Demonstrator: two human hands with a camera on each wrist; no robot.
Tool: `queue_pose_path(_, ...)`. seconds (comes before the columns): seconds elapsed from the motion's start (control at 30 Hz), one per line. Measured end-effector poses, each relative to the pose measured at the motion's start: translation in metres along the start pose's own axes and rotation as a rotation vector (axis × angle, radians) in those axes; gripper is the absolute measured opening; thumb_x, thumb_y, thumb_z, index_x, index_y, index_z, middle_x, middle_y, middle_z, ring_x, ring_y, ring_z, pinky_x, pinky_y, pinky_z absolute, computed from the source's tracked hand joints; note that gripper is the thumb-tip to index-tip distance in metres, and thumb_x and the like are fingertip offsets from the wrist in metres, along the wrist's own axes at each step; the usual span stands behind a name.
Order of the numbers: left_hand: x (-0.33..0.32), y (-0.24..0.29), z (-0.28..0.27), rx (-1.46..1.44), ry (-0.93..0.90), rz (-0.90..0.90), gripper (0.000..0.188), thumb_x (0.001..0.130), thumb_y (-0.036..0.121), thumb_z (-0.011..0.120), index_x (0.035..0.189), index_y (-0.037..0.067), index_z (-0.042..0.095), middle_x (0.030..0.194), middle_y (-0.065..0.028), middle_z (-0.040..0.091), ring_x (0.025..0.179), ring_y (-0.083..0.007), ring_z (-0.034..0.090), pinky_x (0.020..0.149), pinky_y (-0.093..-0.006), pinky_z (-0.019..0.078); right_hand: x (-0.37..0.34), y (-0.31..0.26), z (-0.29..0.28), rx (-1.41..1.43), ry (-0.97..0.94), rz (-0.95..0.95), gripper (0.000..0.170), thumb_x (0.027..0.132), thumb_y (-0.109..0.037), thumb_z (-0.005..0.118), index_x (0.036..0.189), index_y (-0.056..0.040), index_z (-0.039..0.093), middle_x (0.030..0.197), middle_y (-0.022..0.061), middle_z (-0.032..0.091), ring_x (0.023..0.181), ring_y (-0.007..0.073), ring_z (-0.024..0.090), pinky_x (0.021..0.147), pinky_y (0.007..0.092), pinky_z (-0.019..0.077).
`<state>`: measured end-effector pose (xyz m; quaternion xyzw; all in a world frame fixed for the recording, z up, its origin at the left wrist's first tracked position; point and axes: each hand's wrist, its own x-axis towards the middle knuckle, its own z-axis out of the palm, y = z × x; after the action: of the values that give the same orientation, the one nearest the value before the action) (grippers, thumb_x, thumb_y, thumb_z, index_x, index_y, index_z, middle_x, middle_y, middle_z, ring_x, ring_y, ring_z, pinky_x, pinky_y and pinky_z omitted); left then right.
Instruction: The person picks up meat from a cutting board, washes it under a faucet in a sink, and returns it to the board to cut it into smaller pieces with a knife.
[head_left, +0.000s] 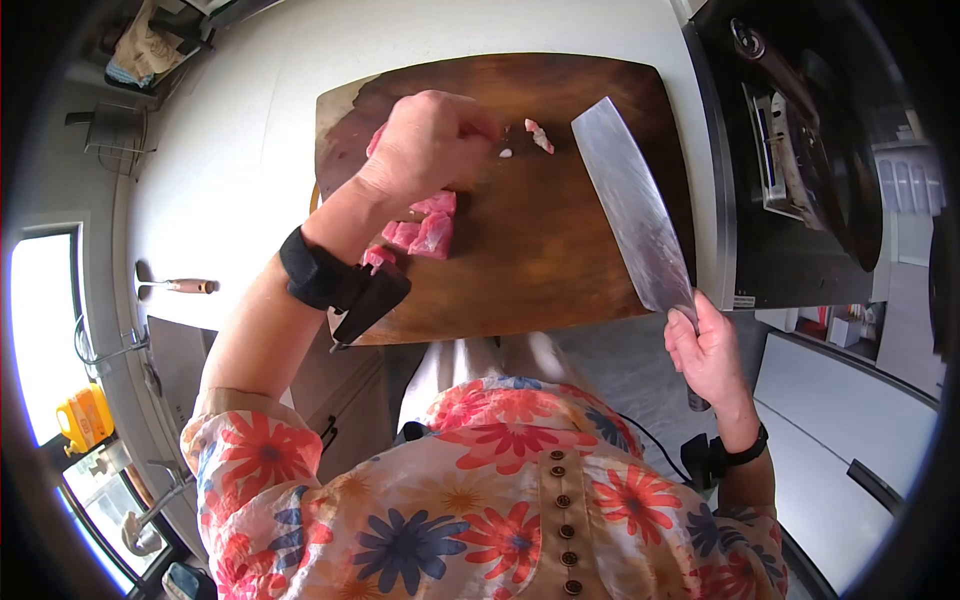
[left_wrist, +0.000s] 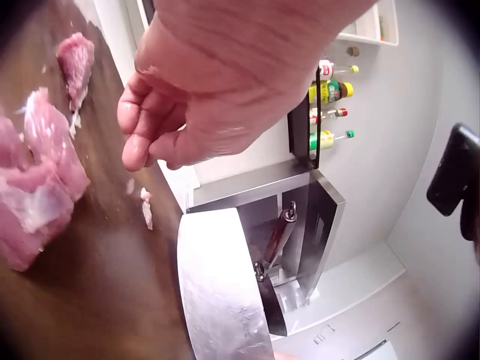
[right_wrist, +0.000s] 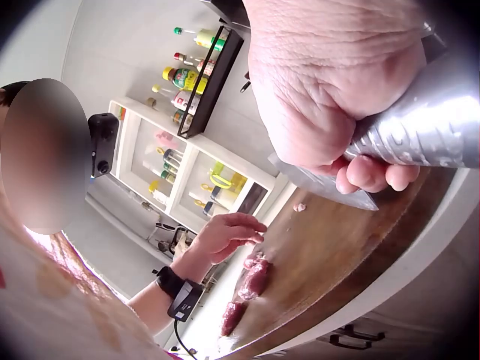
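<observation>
Over the far left part of a dark wooden cutting board [head_left: 540,260], my left hand [head_left: 428,140] hovers with loosely bent fingers and nothing visible in them. Chunks of pink raw meat [head_left: 430,235] lie below that wrist, partly hidden by the hand and forearm in the head view. The left wrist view shows a separate smaller meat piece [left_wrist: 76,66] near the board's edge. A little pale scrap [head_left: 540,136] lies right of the hand. My right hand [head_left: 712,345] grips a cleaver [head_left: 635,205] by its handle, its broad blade slanting over the board's right side.
To the right of the board stands a black cooktop with a dark pan [head_left: 848,170]. A wooden-handled utensil [head_left: 190,286] lies on the white counter [head_left: 230,150] at left. Several bottles [left_wrist: 330,91] stand on a wall rack. A drawer handle [right_wrist: 352,337] shows under the counter.
</observation>
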<state>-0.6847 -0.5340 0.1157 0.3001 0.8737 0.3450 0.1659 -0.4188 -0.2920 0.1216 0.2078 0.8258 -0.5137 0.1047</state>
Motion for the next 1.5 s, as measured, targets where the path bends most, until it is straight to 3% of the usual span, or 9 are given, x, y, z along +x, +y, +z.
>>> queue_pose_path(0.27, -0.031, -0.030, -0.002, 0.386, -0.132, 0.190, 0.019, 0.071, 0.012, 0.066, 0.089, 0.009, 0.070, 0.083, -0.0087, 0.067, 0.081, -0.0255, 0.065, 0.074, -0.0339, 0.0523, 0.016, -0.016, 0.010, -0.056, -0.107, -0.018, 0.011, 0.094, -0.006, 0.051, 0.103, 0.0004, 0.053, 0.061, 0.0056, 0.055, 0.051, 0.0142, 0.053, 0.052, 0.0277, 0.0451)
queue_pose_path(0.33, -0.027, -0.023, -0.002, 0.487, -0.336, -0.074, 0.024, 0.069, 0.013, 0.064, 0.092, 0.012, 0.070, 0.091, -0.0090, 0.068, 0.095, -0.0284, 0.063, 0.083, -0.0374, 0.0509, 0.022, -0.024, 0.015, -0.087, -0.158, -0.052, 0.010, 0.093, -0.005, 0.051, 0.101, 0.0006, 0.052, 0.061, 0.0083, 0.056, 0.052, 0.0173, 0.054, 0.053, 0.0294, 0.0458)
queue_pose_path(0.47, -0.032, -0.028, -0.012, 0.460, -0.320, -0.094, 0.024, 0.067, 0.013, 0.065, 0.090, 0.012, 0.071, 0.088, -0.0091, 0.068, 0.088, -0.0282, 0.065, 0.080, -0.0369, 0.0518, 0.033, -0.038, 0.023, -0.137, -0.215, -0.113, 0.011, 0.093, -0.005, 0.051, 0.103, 0.0010, 0.052, 0.061, 0.0109, 0.055, 0.052, 0.0197, 0.056, 0.053, 0.0311, 0.0468)
queue_pose_path(0.67, -0.042, -0.043, -0.048, 0.170, -0.082, -0.237, 0.019, 0.067, 0.012, 0.064, 0.085, 0.012, 0.071, 0.077, -0.0084, 0.068, 0.074, -0.0272, 0.066, 0.074, -0.0369, 0.0527, 0.046, -0.047, 0.029, -0.200, -0.235, -0.151, 0.010, 0.092, -0.004, 0.051, 0.100, 0.0012, 0.052, 0.060, 0.0117, 0.056, 0.052, 0.0229, 0.058, 0.053, 0.0319, 0.0470)
queue_pose_path(0.77, -0.050, -0.054, -0.039, 0.519, 0.201, 0.036, 0.026, 0.071, 0.008, 0.063, 0.094, 0.016, 0.071, 0.095, -0.0072, 0.065, 0.092, -0.0256, 0.062, 0.081, -0.0368, 0.0510, 0.051, -0.051, 0.030, -0.209, -0.219, -0.155, 0.009, 0.092, -0.004, 0.051, 0.099, 0.0014, 0.052, 0.060, 0.0121, 0.057, 0.052, 0.0235, 0.059, 0.053, 0.0325, 0.0472)
queue_pose_path(0.9, -0.077, -0.033, -0.008, 0.242, -0.030, 0.285, 0.030, 0.069, 0.004, 0.065, 0.098, 0.010, 0.066, 0.092, -0.0072, 0.063, 0.089, -0.0290, 0.061, 0.077, -0.0371, 0.0514, 0.053, -0.056, 0.026, -0.233, -0.186, -0.121, 0.010, 0.092, -0.004, 0.051, 0.099, 0.0020, 0.051, 0.060, 0.0120, 0.057, 0.053, 0.0231, 0.060, 0.054, 0.0321, 0.0474)
queue_pose_path(1.2, -0.082, -0.039, -0.009, 0.006, 0.168, -0.074, 0.020, 0.071, 0.009, 0.062, 0.089, 0.009, 0.068, 0.077, -0.0092, 0.064, 0.080, -0.0277, 0.063, 0.073, -0.0381, 0.0520, 0.053, -0.053, 0.029, -0.309, -0.162, -0.123, 0.016, 0.093, -0.005, 0.048, 0.107, 0.0022, 0.051, 0.061, 0.0123, 0.057, 0.055, 0.0250, 0.060, 0.055, 0.0348, 0.0483)
queue_pose_path(1.43, -0.089, -0.069, -0.022, 0.393, 0.475, 0.036, 0.026, 0.077, 0.011, 0.068, 0.102, 0.007, 0.068, 0.084, -0.0087, 0.065, 0.073, -0.0211, 0.063, 0.070, -0.0309, 0.0520, 0.053, -0.055, 0.031, -0.333, -0.188, -0.119, 0.020, 0.093, -0.005, 0.046, 0.112, 0.0022, 0.049, 0.061, 0.0103, 0.056, 0.053, 0.0223, 0.060, 0.054, 0.0335, 0.0482)
queue_pose_path(1.5, -0.112, -0.056, -0.021, 0.288, 0.354, -0.046, 0.025, 0.077, 0.012, 0.069, 0.101, 0.007, 0.067, 0.087, -0.0099, 0.064, 0.074, -0.0225, 0.063, 0.070, -0.0323, 0.0522, 0.050, -0.067, 0.031, -0.319, -0.214, -0.032, 0.021, 0.093, -0.004, 0.045, 0.113, 0.0023, 0.049, 0.062, 0.0093, 0.057, 0.053, 0.0199, 0.059, 0.053, 0.0320, 0.0483)
